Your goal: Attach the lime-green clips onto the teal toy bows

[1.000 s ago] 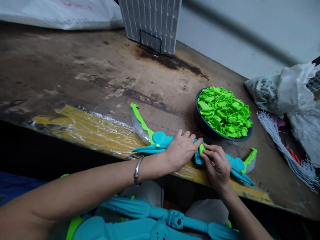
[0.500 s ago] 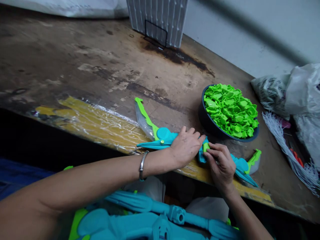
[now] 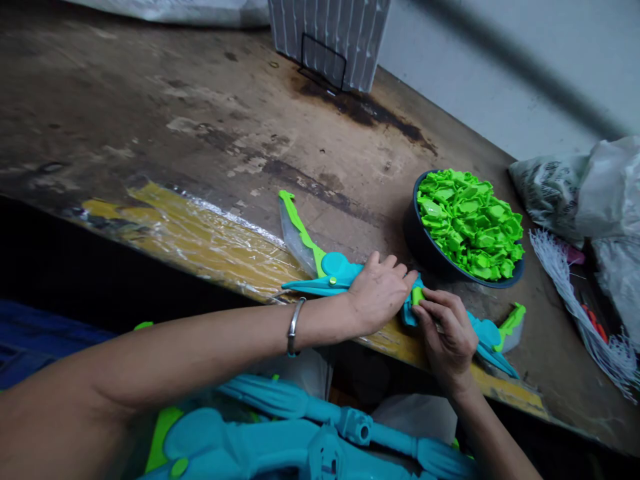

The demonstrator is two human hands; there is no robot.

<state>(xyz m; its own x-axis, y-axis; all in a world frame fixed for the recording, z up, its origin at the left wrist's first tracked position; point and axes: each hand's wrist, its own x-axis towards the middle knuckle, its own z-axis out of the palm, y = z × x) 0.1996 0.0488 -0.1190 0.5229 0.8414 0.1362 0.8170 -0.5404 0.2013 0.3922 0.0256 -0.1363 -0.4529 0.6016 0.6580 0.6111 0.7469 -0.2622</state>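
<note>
A bow-shaped teal and green plastic toy [image 3: 343,267] lies along the table's front edge, with blade-like ends to both sides. My left hand [image 3: 377,293] is closed over the toy just left of its middle, fingers curled around the far side. At the middle, my right hand [image 3: 447,330] pinches a small lime-green plastic piece [image 3: 417,295] against the teal body. Its thumb and fingers cover part of that piece, so I cannot tell how deep it sits. Past the hands stands a dark bowl [image 3: 417,230] heaped with similar green pieces [image 3: 470,227].
More teal toys [image 3: 260,447] lie below the table edge, close to my lap. On the right are a bundle of white ties [image 3: 570,307], an orange-red-handled tool [image 3: 595,323] and plastic bags [image 3: 610,187]. A ribbed grey panel [image 3: 330,40] stands at the back of the worn table [image 3: 200,120].
The view has shifted slightly, so everything sits a little further right in it. Both hands keep their places on the toy, and the green piece stays pinched at its middle.
</note>
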